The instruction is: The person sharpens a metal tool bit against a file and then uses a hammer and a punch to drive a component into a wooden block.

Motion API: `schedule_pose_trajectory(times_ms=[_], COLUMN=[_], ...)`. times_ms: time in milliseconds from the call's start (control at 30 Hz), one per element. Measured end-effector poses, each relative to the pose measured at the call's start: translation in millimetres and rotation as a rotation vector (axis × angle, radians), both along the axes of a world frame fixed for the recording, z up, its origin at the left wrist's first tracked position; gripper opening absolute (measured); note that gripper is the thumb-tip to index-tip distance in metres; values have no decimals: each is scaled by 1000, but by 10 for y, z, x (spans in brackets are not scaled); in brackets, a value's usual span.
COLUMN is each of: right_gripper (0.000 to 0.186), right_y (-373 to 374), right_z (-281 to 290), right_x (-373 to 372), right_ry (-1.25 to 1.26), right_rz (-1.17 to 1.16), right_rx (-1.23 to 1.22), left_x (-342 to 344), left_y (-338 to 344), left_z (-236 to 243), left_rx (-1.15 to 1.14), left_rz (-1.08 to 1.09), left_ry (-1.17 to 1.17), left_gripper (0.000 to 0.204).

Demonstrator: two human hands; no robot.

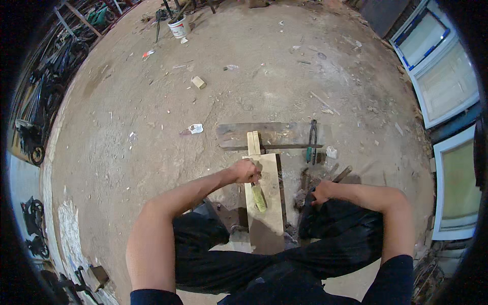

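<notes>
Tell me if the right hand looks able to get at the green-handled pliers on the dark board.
Probably yes. The right hand rests by the knee, holding nothing visible, and the pliers lie just ahead on the dark board with only small scraps on the ground between them.

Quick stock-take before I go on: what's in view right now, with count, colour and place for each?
board: 1, pale wood, on the ground between the knees
green tool: 1, yellow-green handle, on the board
wood strip: 1, pale, beyond the board's far end
dark plank: 1, grey, crosswise beyond the board
pliers: 1, dark with a green grip, right end of the plank
wood block: 1, tan, on the dirt further off
bucket: 1, white, far edge
window frames: several, white, right side
left hand: 1, at the tool's upper end
right hand: 1, by the right knee; what it holds is unclear
</notes>
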State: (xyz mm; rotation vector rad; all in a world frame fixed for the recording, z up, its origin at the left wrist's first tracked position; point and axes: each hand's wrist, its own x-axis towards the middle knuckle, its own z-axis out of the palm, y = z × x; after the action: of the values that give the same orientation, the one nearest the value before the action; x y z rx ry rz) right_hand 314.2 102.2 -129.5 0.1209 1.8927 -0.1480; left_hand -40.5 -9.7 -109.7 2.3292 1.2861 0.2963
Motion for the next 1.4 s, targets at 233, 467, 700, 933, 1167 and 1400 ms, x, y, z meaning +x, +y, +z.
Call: schedule_pose_trajectory(times_ms=[233, 467, 700, 933, 1167, 1400], right_gripper=[67, 64, 63, 65, 65, 65], right_y=[-6, -2, 9, -22, -16, 5], right_z=[86, 102, 26, 145, 101, 77], right_x=[-92, -108, 30, -73, 9, 49], right_ry=[86, 70, 68, -14, 101, 114], right_rz=[-7, -39, -68, -85, -64, -83], right_rx=[-3, 13, 21, 67, 12, 13], left_x=[-187, -230, -160, -326, -455, -484], left_y=[-70, -29, 8, 105, 62, 42], left_z=[-257, -218, 95, 211, 243, 140], left_rx=[57, -43, -259, -144, -205, -174], left_rz=[80, 169, 363, 225, 190, 108], left_ry=[100, 69, -373, 113, 95, -62], left_gripper=[47, 52, 48, 61, 64, 62])
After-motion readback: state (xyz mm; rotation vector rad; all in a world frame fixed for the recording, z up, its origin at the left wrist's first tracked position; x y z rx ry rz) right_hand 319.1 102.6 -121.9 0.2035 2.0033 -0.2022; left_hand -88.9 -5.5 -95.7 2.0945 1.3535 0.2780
